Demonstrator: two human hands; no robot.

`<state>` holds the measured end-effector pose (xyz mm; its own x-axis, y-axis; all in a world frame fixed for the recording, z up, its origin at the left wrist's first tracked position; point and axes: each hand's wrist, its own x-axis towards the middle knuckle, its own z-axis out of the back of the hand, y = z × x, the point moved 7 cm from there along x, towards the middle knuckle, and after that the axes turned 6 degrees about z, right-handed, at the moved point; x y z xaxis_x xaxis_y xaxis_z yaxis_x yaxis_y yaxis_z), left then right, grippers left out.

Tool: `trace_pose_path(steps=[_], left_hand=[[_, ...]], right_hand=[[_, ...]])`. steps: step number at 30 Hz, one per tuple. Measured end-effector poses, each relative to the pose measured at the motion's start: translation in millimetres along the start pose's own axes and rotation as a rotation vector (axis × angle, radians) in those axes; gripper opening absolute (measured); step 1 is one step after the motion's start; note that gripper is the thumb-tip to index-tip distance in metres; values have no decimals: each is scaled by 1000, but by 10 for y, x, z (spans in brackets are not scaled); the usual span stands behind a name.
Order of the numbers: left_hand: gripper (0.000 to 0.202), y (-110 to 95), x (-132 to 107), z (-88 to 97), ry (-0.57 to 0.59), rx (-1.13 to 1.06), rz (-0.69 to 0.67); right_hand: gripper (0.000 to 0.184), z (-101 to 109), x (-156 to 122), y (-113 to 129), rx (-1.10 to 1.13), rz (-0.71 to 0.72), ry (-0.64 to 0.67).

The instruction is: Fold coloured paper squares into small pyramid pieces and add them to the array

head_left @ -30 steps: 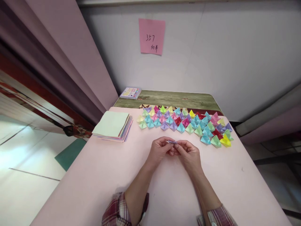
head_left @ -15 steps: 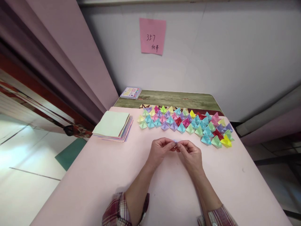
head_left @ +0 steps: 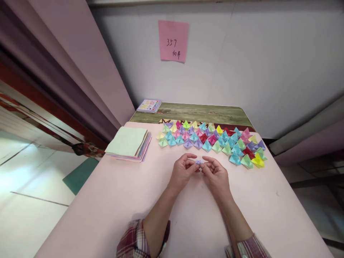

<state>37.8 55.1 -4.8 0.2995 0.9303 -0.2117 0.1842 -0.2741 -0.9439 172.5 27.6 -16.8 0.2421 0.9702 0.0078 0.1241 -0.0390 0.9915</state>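
Between my two hands is a small folded piece of lilac paper (head_left: 198, 162), mostly covered by the fingers. My left hand (head_left: 184, 170) pinches its left side with thumb and fingers, the index finger lifted off. My right hand (head_left: 215, 172) pinches the right side the same way, its index finger also raised. Just beyond the hands, several rows of small folded paper pieces (head_left: 206, 145) in blue, green, purple, pink, red and yellow stand on the pink tabletop (head_left: 193, 222).
A stack of square coloured paper (head_left: 128, 141), pale green on top, lies at the left. Behind, a packet (head_left: 149, 106) rests on a green wood-patterned surface (head_left: 204, 114) against the wall. A pink note (head_left: 173, 41) is stuck to the wall. A curtain (head_left: 88, 64) hangs at left.
Both index fingers have lifted and spread away from the paper, so more of the lilac piece shows. The thumbs stay at it. The coloured pieces and paper stack have not moved.
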Motion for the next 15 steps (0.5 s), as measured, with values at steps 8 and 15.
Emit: trace_pose_path(steps=[8,15], left_hand=[[30,48,12,-30,34,45,41],[25,-37,-17,-11,23,124,-24]], right_hand=[[28,33,-2,30,-197,67,72],[25,2,-49,189,-379,195,59]])
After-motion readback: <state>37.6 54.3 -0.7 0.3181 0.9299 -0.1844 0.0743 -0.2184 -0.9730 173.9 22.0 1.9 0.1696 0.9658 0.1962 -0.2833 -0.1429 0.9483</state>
